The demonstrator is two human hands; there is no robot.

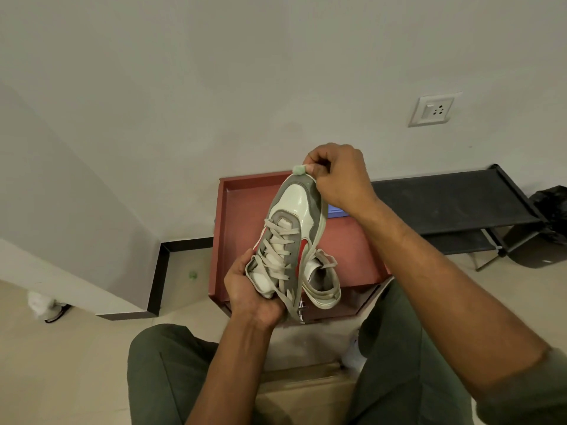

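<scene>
Head view: the sneaker [291, 237] is gripped at the heel by the left hand [251, 289], fingers curled. A green wad [299, 169] is pinched at its toe by fingers of the right hand [337, 176].

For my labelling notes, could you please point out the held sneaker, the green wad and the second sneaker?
held sneaker [296, 199], head view, white toe panel.
green wad [298, 169], head view, its middle.
second sneaker [320, 279], head view, inner lining.

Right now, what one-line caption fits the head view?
Left hand holds a grey-and-white sneaker at the heel; right hand pinches a small green wad at its toe.
</scene>
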